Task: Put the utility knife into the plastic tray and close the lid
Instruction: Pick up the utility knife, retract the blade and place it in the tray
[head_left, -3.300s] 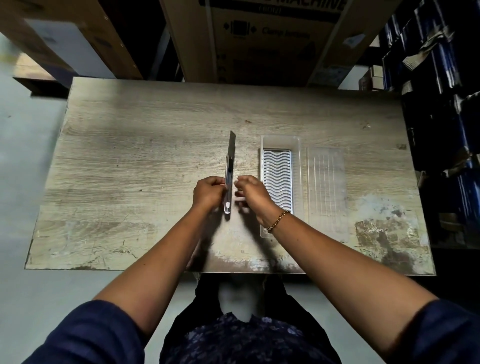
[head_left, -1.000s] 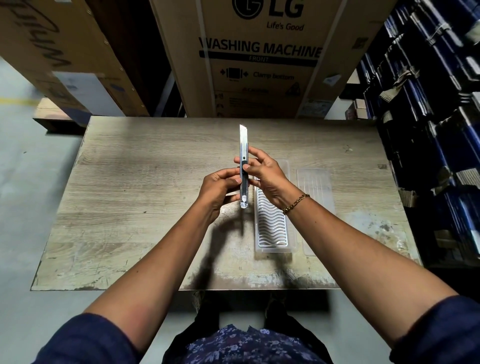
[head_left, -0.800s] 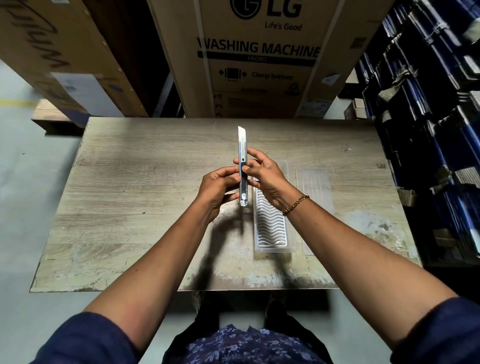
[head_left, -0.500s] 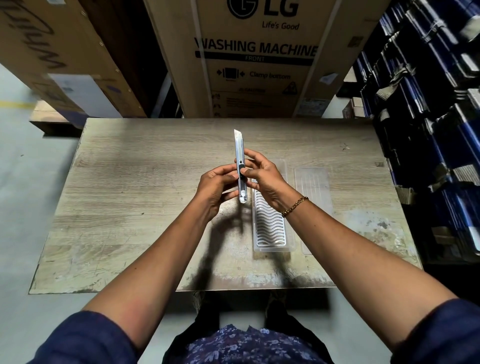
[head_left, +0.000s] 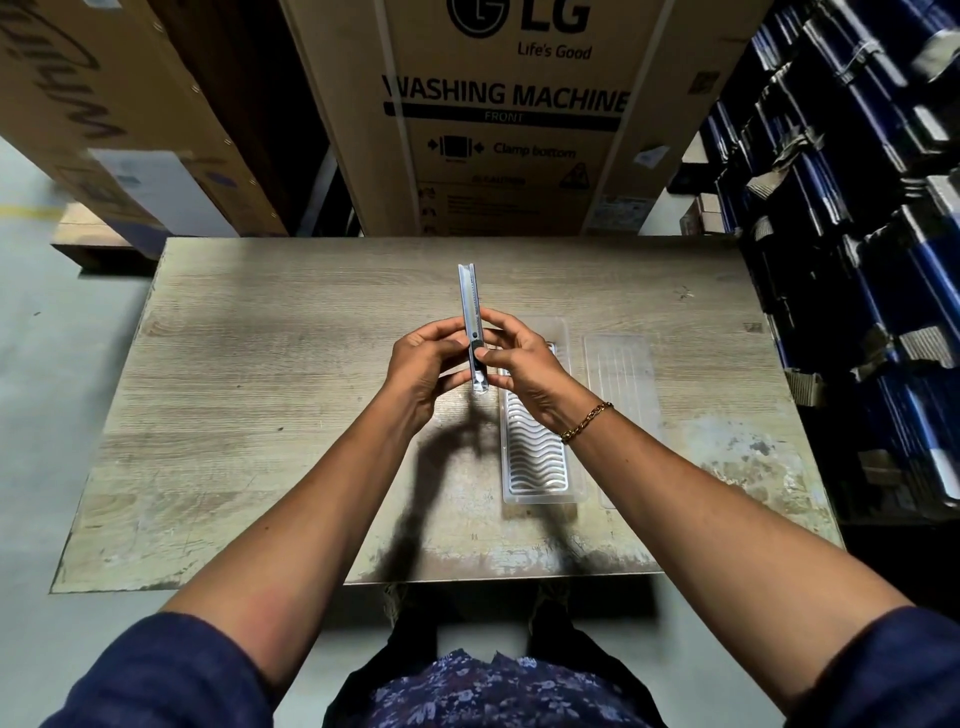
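A slim silver utility knife (head_left: 469, 296) is held above the table, its tip pointing away from me. My left hand (head_left: 423, 366) grips its lower body from the left. My right hand (head_left: 524, 364) pinches it from the right, thumb on the dark slider. No blade sticks out past the tip. The clear plastic tray (head_left: 535, 457) with a wavy white insert lies on the table just right of the knife, partly under my right wrist. Its clear lid (head_left: 621, 374) lies open flat to the tray's right.
The worn wooden table (head_left: 260, 395) ends close to my body. A large washing machine carton (head_left: 498, 119) stands behind the far edge. Dark blue stacked goods (head_left: 857, 260) line the right side. More cartons (head_left: 104, 114) stand at the back left.
The knife was lifted off the table with both hands. Over the last second the exposed blade tip has slid back into the body as my right thumb moved down the slider.
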